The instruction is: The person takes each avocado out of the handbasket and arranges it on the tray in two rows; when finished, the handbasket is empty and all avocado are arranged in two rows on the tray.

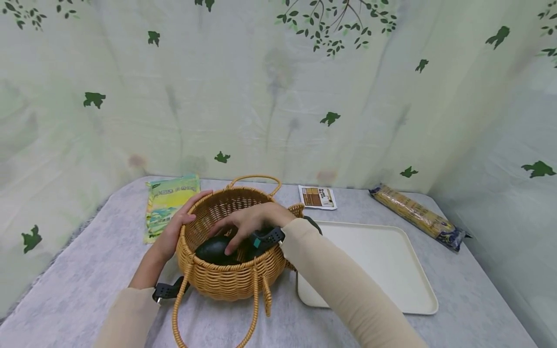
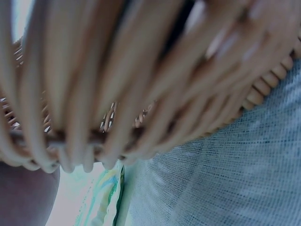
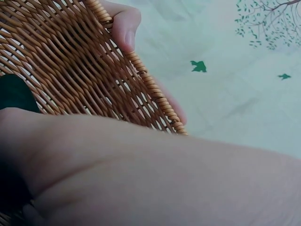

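A: so what are the hands doing?
B: left hand (image 1: 176, 229) grips the wicker basket (image 1: 230, 285) at its left rim, thumb hooked over the edge. right hand (image 1: 250, 219) reaches in from the right, palm down, thumb and fingers round a smooth dark oval thing (image 1: 212, 251) inside.
A: anything murky?
B: yeah, some right fingertips are hidden, the oval's partly covered, and the left wrist view is mostly blurry weave.

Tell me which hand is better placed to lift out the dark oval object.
Probably the right hand: it is inside the basket, touching the dark oval object, while the left hand grips the rim.
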### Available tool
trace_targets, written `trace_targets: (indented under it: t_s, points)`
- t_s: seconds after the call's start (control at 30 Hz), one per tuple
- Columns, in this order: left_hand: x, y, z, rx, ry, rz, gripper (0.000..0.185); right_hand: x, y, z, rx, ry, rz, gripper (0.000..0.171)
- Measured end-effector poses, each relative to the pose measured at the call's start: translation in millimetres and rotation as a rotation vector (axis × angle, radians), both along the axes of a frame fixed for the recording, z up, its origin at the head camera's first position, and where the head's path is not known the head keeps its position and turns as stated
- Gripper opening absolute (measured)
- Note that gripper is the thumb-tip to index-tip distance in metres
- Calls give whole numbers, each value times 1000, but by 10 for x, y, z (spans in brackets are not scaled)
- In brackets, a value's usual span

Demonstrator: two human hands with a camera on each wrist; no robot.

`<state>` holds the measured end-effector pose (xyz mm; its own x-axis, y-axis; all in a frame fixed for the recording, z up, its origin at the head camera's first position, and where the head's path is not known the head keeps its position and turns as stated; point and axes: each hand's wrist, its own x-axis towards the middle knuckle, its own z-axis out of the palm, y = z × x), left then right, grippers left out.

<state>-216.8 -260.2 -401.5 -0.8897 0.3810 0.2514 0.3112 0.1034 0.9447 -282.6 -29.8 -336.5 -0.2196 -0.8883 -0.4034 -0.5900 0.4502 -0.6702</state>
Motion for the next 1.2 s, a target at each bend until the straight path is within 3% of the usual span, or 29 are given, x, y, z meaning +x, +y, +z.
trace_targets:
  t_s: [0.4, 0.73, 1.2]
  points:
    - [11, 13, 15, 3, -9, 8, 62, -12, 3, 7, -17, -17, -2, 66]
    - [13, 14, 8, -6, -1, 12, 62, 11, 1, -13, 54, -127, -38, 76]
    - [7, 5, 2, 6, -5, 11, 62, 1, -8, -3, -50, -9, -34, 69]
